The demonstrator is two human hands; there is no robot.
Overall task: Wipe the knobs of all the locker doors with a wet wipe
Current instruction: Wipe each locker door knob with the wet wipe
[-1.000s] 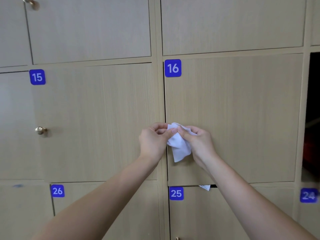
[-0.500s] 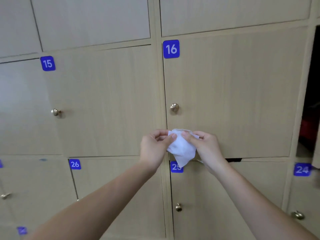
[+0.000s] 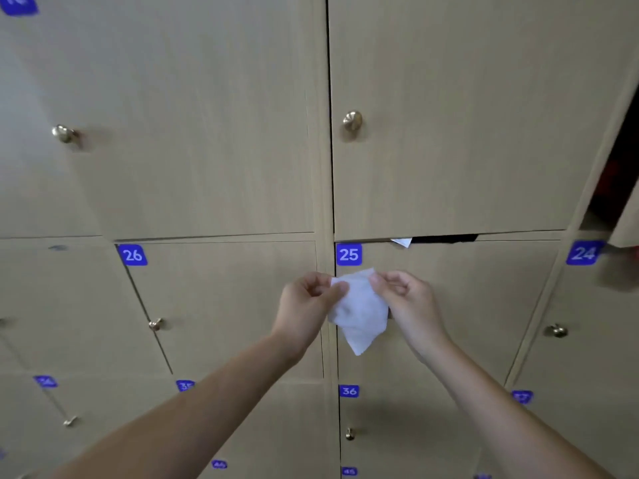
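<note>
Both hands pinch the wipe (image 3: 359,307) in front of door 25 (image 3: 449,305), left hand (image 3: 304,305) on its left edge, right hand (image 3: 408,304) on the right. A brass knob (image 3: 352,119) sits on the door above, another knob (image 3: 155,324) on door 26.

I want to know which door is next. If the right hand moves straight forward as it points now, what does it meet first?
Probably the door of locker 25, behind the right hand and the wet wipe; depth is unclear.
</note>
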